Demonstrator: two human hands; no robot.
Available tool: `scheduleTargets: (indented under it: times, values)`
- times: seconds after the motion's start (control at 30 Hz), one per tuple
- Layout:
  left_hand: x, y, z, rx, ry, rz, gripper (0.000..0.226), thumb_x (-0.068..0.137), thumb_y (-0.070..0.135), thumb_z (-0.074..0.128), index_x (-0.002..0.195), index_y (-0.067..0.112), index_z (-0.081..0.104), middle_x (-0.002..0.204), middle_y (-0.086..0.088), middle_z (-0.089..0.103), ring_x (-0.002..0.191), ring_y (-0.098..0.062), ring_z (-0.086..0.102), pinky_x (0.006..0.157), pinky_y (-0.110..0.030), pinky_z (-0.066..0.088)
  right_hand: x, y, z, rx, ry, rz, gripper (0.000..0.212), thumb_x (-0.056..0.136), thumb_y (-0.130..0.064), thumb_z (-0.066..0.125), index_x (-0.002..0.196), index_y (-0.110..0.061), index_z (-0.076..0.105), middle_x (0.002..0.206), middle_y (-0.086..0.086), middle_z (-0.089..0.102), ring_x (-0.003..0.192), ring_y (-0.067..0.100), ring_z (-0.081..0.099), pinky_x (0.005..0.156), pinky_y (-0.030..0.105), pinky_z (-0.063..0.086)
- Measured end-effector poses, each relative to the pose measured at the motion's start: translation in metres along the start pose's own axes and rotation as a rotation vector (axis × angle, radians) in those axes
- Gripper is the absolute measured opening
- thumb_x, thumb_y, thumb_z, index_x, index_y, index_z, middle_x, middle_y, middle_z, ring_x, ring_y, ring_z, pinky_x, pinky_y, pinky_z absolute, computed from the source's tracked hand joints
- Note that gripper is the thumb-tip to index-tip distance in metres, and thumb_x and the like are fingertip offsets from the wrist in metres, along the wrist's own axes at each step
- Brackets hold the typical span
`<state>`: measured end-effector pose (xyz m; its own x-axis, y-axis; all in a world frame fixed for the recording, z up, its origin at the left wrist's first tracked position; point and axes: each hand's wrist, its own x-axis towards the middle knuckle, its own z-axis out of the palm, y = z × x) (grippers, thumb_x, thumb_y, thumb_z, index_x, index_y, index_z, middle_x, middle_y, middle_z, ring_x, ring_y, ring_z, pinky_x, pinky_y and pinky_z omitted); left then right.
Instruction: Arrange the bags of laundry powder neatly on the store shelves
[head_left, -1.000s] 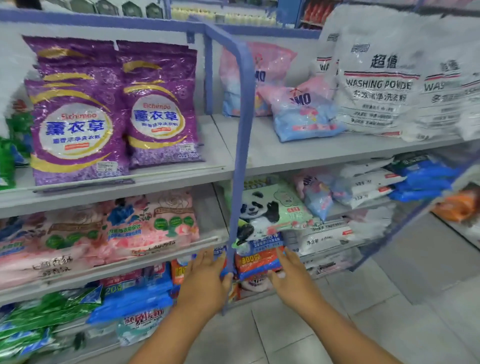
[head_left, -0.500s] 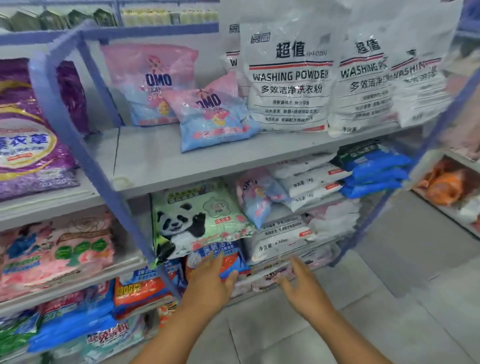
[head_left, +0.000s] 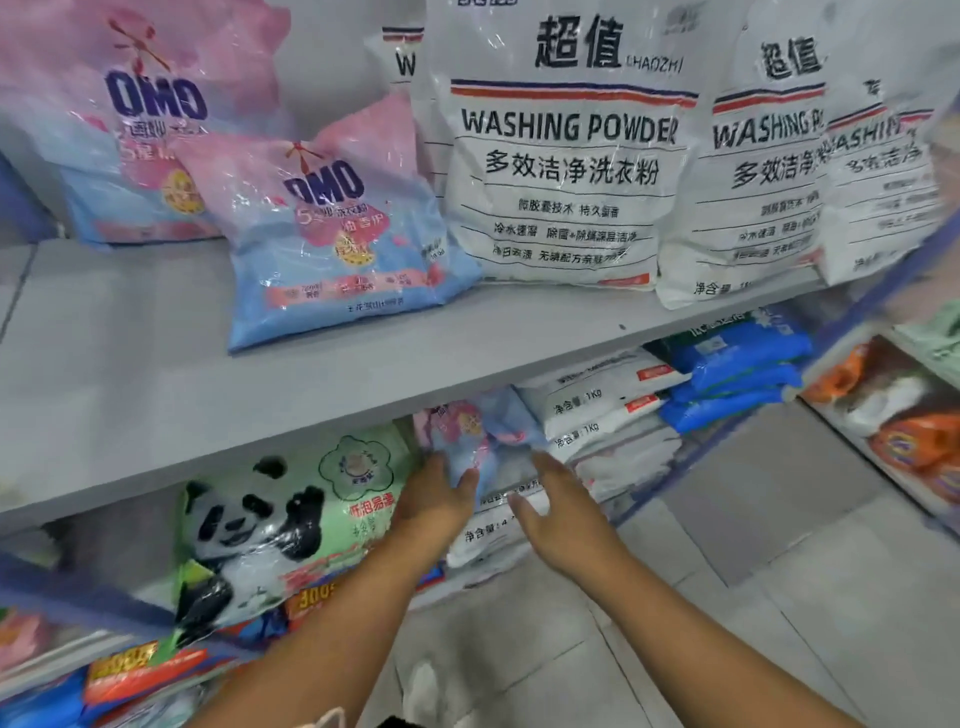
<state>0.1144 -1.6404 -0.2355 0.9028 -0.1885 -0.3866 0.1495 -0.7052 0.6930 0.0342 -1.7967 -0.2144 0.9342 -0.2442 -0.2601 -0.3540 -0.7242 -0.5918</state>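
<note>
A small pink-and-blue bag (head_left: 475, 428) stands on the middle shelf, just under the grey upper shelf board (head_left: 260, 384). My left hand (head_left: 434, 501) reaches up to it, with fingers and thumb touching its lower left edge. My right hand (head_left: 558, 512) hovers with straight fingers by the bag's right side, over white bags lying flat (head_left: 498, 525). To the left leans a green panda bag (head_left: 270, 519). On the upper shelf, one pink-and-blue OMO bag (head_left: 332, 234) lies slumped forward in front of another (head_left: 140, 119), beside tall white washing powder bags (head_left: 566, 171).
Stacked white 1 kg bags (head_left: 597, 405) and blue bags (head_left: 743, 369) fill the middle shelf to the right. Orange bags (head_left: 914, 441) sit on a neighbouring rack at far right. Red and blue packs (head_left: 145, 670) lie on the lowest shelf. Grey floor tiles (head_left: 727, 545) stretch below.
The view has swung right and closer to the shelves. Both hands rose from the lowest shelf's red-and-blue packs to the small pink-and-blue bag on the middle shelf.
</note>
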Motion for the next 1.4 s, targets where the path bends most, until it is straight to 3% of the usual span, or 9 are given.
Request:
scheduleTargets:
  times: [0.13, 0.27, 0.5, 0.6, 0.73, 0.9, 1.03, 1.2, 1.4]
  values:
    - [0.022, 0.015, 0.001, -0.014, 0.031, -0.126, 0.048, 0.098, 0.051, 0.053, 0.083, 0.008, 0.067, 0.086, -0.015, 0.073, 0.061, -0.018, 0.063, 0.055, -0.028, 0.048, 0.039, -0.008, -0.011, -0.048, 0.008, -0.013, 0.062, 0.095, -0.040, 0.055, 0.151, -0.019, 0.038, 0.153, 0.006, 0.043, 0.137, 0.025, 0.046, 0.108, 0.037, 0.044]
    - [0.045, 0.024, 0.002, 0.091, 0.026, -0.220, 0.074, 0.075, 0.082, 0.059, 0.107, 0.016, 0.070, 0.100, -0.005, 0.075, 0.079, -0.019, 0.070, 0.066, -0.024, 0.054, 0.075, -0.016, -0.022, -0.153, -0.100, 0.029, 0.049, 0.098, -0.038, 0.050, 0.142, -0.018, 0.043, 0.145, 0.007, 0.044, 0.118, 0.031, 0.061, 0.095, 0.038, 0.052]
    - [0.029, 0.033, 0.011, -0.002, 0.125, -0.295, 0.059, 0.081, 0.062, 0.073, 0.118, 0.016, 0.070, 0.118, -0.007, 0.074, 0.095, -0.022, 0.069, 0.080, -0.023, 0.052, 0.103, -0.020, -0.032, -0.503, -0.179, -0.024, 0.064, 0.096, -0.031, 0.061, 0.150, -0.012, 0.032, 0.130, 0.012, 0.062, 0.109, 0.030, 0.068, 0.085, 0.037, 0.057]
    - [0.014, 0.035, 0.025, -0.250, 0.233, -0.323, 0.050, 0.076, 0.045, 0.083, 0.117, 0.018, 0.070, 0.115, -0.006, 0.074, 0.092, -0.023, 0.069, 0.081, -0.028, 0.054, 0.110, -0.011, -0.036, -0.401, -0.213, -0.054, 0.060, 0.089, -0.030, 0.066, 0.143, -0.020, 0.042, 0.129, 0.009, 0.059, 0.110, 0.029, 0.067, 0.085, 0.036, 0.057]
    - [-0.013, 0.026, 0.041, -0.662, 0.270, -0.379, 0.028, 0.085, 0.039, 0.077, 0.100, 0.016, 0.072, 0.103, -0.011, 0.077, 0.088, -0.027, 0.072, 0.082, -0.047, 0.058, 0.111, 0.009, -0.053, -0.226, -0.291, -0.136, 0.009, 0.078, -0.027, 0.063, 0.086, -0.027, 0.068, 0.087, -0.002, 0.070, 0.077, 0.023, 0.065, 0.060, 0.023, 0.045]
    - [-0.045, 0.015, 0.072, -1.243, 0.139, -0.515, 0.053, 0.095, 0.054, 0.058, 0.123, 0.011, 0.071, 0.118, -0.016, 0.075, 0.111, -0.031, 0.071, 0.100, -0.048, 0.053, 0.101, 0.030, -0.062, -0.045, -0.335, -0.142, 0.020, 0.065, -0.033, 0.066, 0.080, -0.021, 0.073, 0.069, -0.005, 0.068, 0.065, 0.016, 0.061, 0.054, 0.024, 0.042]
    - [-0.058, 0.025, 0.084, -1.335, -0.035, -0.489, 0.055, 0.100, 0.054, 0.050, 0.130, 0.012, 0.069, 0.130, -0.016, 0.069, 0.123, -0.034, 0.064, 0.110, -0.050, 0.045, 0.094, 0.043, -0.077, 0.022, -0.363, -0.145, 0.018, 0.065, -0.035, 0.070, 0.072, -0.019, 0.070, 0.069, -0.002, 0.069, 0.068, 0.018, 0.065, 0.057, 0.025, 0.042]
    - [-0.071, 0.033, 0.085, -1.362, 0.009, -0.476, 0.060, 0.082, 0.025, 0.074, 0.135, -0.001, 0.060, 0.118, -0.024, 0.071, 0.096, -0.037, 0.071, 0.083, -0.042, 0.058, 0.064, 0.050, -0.099, -0.011, -0.433, -0.303, 0.021, 0.065, -0.038, 0.069, 0.073, -0.019, 0.066, 0.069, -0.003, 0.063, 0.066, 0.016, 0.059, 0.061, 0.035, 0.046]
    - [-0.108, 0.009, 0.032, -1.448, 0.063, -0.342, 0.072, 0.073, 0.015, 0.082, 0.139, 0.002, 0.055, 0.126, -0.028, 0.067, 0.105, -0.043, 0.069, 0.084, -0.050, 0.058, 0.010, 0.024, -0.122, 0.271, -0.531, -0.286, 0.018, 0.075, -0.050, 0.082, 0.065, -0.037, 0.074, 0.067, -0.017, 0.063, 0.058, -0.007, 0.051, 0.060, 0.012, 0.037]
